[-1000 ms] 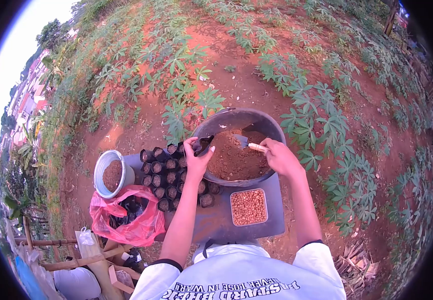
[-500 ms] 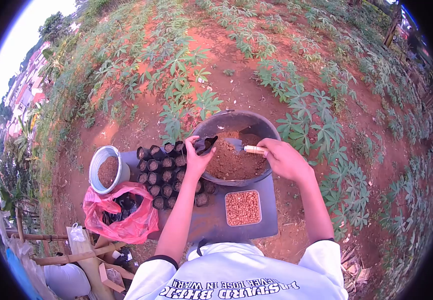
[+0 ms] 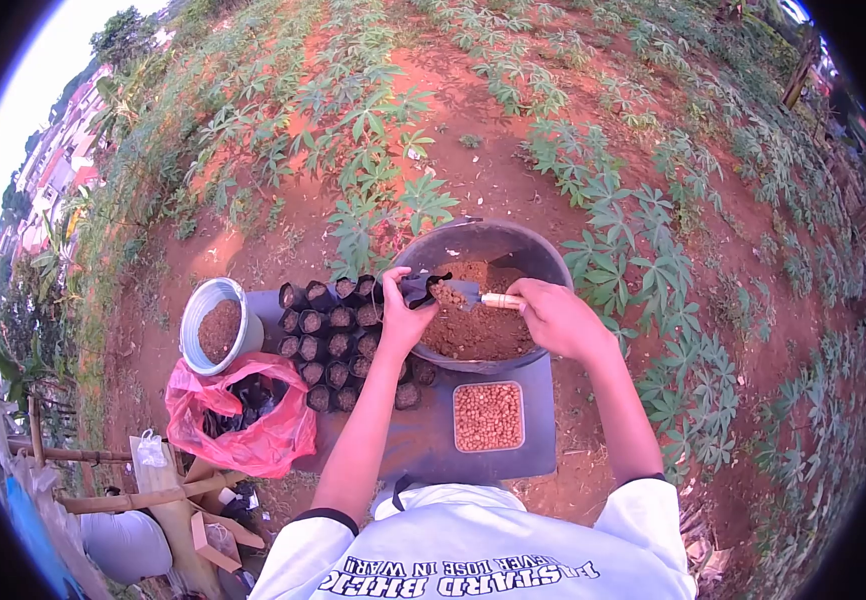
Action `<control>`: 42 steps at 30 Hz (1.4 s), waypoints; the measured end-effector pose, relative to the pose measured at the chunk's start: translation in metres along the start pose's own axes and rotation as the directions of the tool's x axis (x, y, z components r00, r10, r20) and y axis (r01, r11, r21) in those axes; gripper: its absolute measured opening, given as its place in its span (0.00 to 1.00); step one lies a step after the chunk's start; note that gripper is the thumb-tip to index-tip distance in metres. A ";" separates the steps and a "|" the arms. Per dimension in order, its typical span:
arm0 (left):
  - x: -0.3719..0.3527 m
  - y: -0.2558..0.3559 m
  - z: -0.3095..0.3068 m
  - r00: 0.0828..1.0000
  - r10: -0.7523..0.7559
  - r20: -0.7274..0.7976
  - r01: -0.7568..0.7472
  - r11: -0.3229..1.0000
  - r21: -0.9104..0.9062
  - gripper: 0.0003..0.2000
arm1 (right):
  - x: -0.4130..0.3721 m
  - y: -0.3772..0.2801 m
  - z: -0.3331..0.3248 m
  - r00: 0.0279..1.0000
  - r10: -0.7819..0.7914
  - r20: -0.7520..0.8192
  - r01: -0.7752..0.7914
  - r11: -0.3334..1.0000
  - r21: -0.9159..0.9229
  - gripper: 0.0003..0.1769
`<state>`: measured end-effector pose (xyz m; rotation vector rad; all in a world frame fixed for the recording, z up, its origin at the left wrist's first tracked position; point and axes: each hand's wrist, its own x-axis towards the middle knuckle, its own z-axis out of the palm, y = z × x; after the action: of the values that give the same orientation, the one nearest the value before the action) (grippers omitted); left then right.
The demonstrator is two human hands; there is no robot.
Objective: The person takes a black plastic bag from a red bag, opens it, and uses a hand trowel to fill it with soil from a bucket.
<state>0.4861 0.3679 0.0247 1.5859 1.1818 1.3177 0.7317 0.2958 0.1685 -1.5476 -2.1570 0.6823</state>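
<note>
Over the left side of a large dark basin of brown soil, my left hand holds a small black bag by its edge. My right hand is closed round the light wooden handle of a trowel. Soil lies on the trowel's blade, which is at the mouth of the bag. Several black bags filled with soil stand in rows on the table, left of the basin and partly behind my left forearm.
On the table sits a square tub of tan pellets or seeds. To the left are a pale bucket with soil and a pink plastic bag with black plastic inside. Leafy plants grow beyond; bamboo poles lie lower left.
The trowel has come up out of the basin's soil with a load on it and moved left to the bag's mouth. The view has shifted slightly.
</note>
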 end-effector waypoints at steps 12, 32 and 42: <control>0.000 -0.017 0.002 0.999 -0.003 0.038 0.002 0.999 0.044 0.36 | 0.009 0.004 0.002 0.998 -0.056 0.028 0.058 0.993 -0.098 0.12; 0.001 -0.011 0.003 1.000 0.028 0.008 -0.029 0.997 0.066 0.36 | 0.057 -0.020 -0.005 0.972 -0.162 0.171 0.210 0.923 -0.322 0.08; 0.001 -0.009 0.001 1.000 0.017 -0.017 -0.015 0.994 0.111 0.33 | 0.064 -0.038 -0.019 0.953 -0.185 0.238 0.264 0.894 -0.362 0.10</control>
<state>0.4855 0.3714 0.0165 1.6684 1.2752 1.2985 0.6940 0.3495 0.2085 -1.4196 -2.7024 0.3534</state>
